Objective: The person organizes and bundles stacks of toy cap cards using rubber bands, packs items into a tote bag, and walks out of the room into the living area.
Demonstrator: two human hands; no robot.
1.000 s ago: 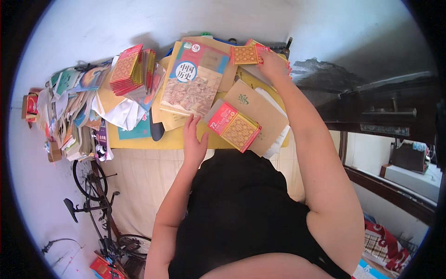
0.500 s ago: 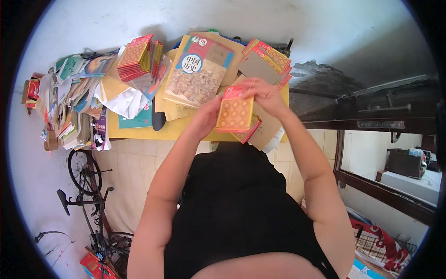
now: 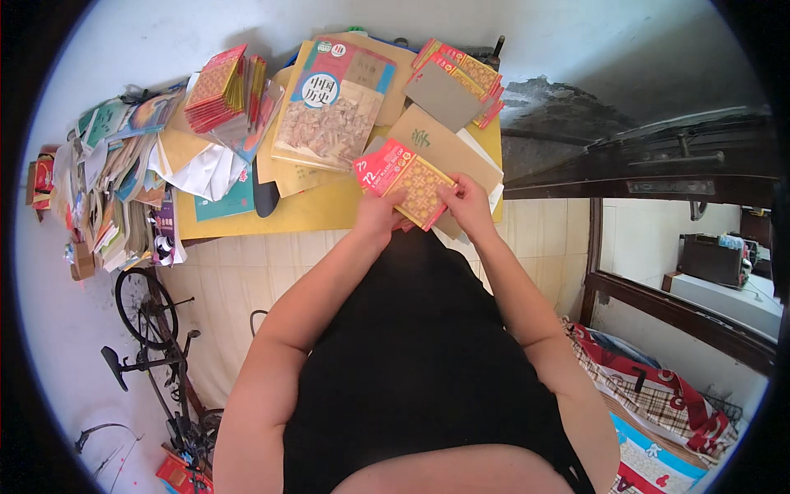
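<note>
Packets, flat rectangular red-and-gold card-like ones, overlapping, in both hands above yellow tabletop near edge, over flat brown paper item; L hand pinches lower-left side, R hand thumb + fingers pinch right edge; prob light, stiffish, glossy → may slide/fan; best hold opp. edges, thumbs on top, corners unbent

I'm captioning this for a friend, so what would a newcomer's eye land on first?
Probably the red-and-yellow packets held between the left grip and the right grip, at the near edge of the yellow table. Then perhaps the large multicoloured book mid-table, and the dark bicycle at lower left.
</note>
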